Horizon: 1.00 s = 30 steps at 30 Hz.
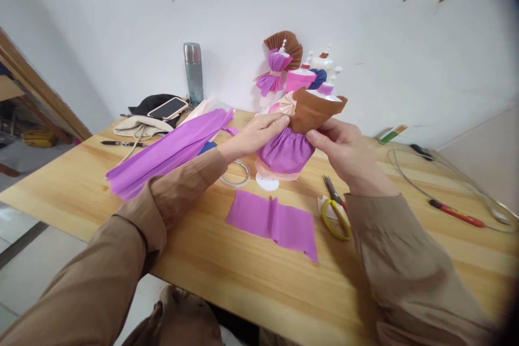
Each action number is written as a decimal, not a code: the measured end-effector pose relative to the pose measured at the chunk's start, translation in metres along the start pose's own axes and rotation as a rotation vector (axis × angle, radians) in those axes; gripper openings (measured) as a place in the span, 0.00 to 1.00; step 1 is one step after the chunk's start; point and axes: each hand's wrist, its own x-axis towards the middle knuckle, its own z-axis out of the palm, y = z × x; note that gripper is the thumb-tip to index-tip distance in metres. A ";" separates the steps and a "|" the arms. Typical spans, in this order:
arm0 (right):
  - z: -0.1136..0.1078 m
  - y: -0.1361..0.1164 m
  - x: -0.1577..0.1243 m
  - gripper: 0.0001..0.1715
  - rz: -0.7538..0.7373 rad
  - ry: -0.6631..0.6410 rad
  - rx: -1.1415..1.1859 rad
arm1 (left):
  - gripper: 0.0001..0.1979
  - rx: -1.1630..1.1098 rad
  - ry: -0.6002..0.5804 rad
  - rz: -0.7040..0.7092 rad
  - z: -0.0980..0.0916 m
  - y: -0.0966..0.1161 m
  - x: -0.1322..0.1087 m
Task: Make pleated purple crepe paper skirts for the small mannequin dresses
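Both hands are on a small dress form wrapped in crepe paper. Its top is a brown paper bodice (314, 111) with a pleated cream fan at one side, above a gathered purple skirt (287, 152). My left hand (261, 132) pinches the left of the waist, fingers partly hidden behind the paper. On the right side, my right hand (344, 146) grips the brown paper's lower edge, thumb in front. A round white base (267, 181) shows under the skirt. In front lies a purple crepe paper strip (271, 219), with yellow-handled scissors (335, 219) to its right.
Behind stand several other dressed mini forms (277, 67) against the wall. Folded purple crepe paper (170, 151), a tape roll (248, 177), a pen (124, 143), a phone (168, 108) and a thermos (194, 75) are leftward. A red-handled tool (456, 213) with cable lies right.
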 end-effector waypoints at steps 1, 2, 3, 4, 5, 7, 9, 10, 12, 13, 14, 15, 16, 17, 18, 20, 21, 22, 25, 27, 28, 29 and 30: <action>0.000 0.000 0.000 0.16 0.001 0.002 -0.009 | 0.27 -0.029 -0.003 0.022 0.000 -0.001 0.000; 0.000 0.000 0.000 0.17 -0.002 0.002 -0.015 | 0.28 -0.066 -0.001 0.041 0.000 -0.002 0.001; 0.000 0.000 0.001 0.17 -0.008 -0.004 -0.016 | 0.28 -0.099 0.001 0.055 0.000 -0.004 0.001; 0.000 0.000 0.001 0.17 -0.017 -0.011 -0.015 | 0.29 -0.115 0.004 0.057 0.000 -0.005 0.002; 0.001 -0.001 0.001 0.17 -0.028 -0.017 -0.014 | 0.30 -0.122 0.001 0.054 0.001 -0.007 0.002; 0.002 -0.002 0.002 0.16 -0.044 -0.023 -0.019 | 0.30 -0.130 -0.008 0.037 0.000 -0.008 0.002; 0.003 -0.003 0.001 0.16 -0.046 -0.029 -0.031 | 0.29 -0.127 -0.014 0.015 -0.001 -0.007 0.002; 0.003 -0.003 0.001 0.16 -0.044 -0.033 -0.039 | 0.28 -0.122 -0.017 0.010 -0.001 -0.006 0.001; 0.004 -0.004 0.001 0.16 -0.043 -0.042 -0.053 | 0.26 -0.122 -0.031 0.002 -0.002 -0.003 0.000; 0.004 -0.004 0.001 0.15 -0.045 -0.045 -0.057 | 0.25 -0.132 -0.047 -0.004 -0.002 -0.002 0.000; 0.004 -0.004 0.000 0.15 -0.048 -0.045 -0.059 | 0.24 -0.147 -0.063 -0.010 -0.002 -0.002 0.000; 0.004 -0.004 0.000 0.15 -0.051 -0.045 -0.061 | 0.24 -0.165 -0.073 -0.013 -0.002 -0.003 0.000; 0.004 -0.004 0.000 0.15 -0.054 -0.044 -0.060 | 0.24 -0.182 -0.074 -0.014 -0.002 -0.003 0.000; 0.004 -0.005 0.000 0.15 -0.054 -0.044 -0.059 | 0.25 -0.201 -0.071 -0.009 -0.002 -0.005 0.001; 0.004 -0.005 0.000 0.15 -0.051 -0.044 -0.058 | 0.26 -0.227 -0.060 0.001 -0.003 -0.006 0.001; 0.003 -0.004 0.000 0.15 -0.040 -0.042 -0.059 | 0.27 -0.287 0.005 0.015 -0.005 -0.009 0.002; 0.002 -0.004 0.000 0.15 -0.037 -0.040 -0.057 | 0.27 -0.308 0.052 0.014 -0.006 -0.010 0.002; 0.002 -0.003 0.000 0.15 -0.036 -0.037 -0.054 | 0.26 -0.317 0.099 0.009 -0.007 -0.011 0.002; 0.001 -0.001 0.001 0.15 -0.044 -0.035 -0.031 | 0.22 -0.316 0.154 0.003 -0.006 -0.012 0.002; 0.002 0.000 0.001 0.15 -0.047 -0.036 -0.018 | 0.20 -0.346 0.127 0.017 -0.003 -0.012 0.003; 0.002 0.000 0.001 0.15 -0.048 -0.035 -0.015 | 0.19 -0.367 0.124 0.022 -0.001 -0.012 0.003; 0.002 0.000 0.001 0.15 -0.052 -0.031 -0.015 | 0.18 -0.386 0.131 0.022 0.001 -0.012 0.003; 0.003 -0.001 0.001 0.14 -0.054 -0.025 -0.016 | 0.17 -0.400 0.142 0.016 0.002 -0.012 0.003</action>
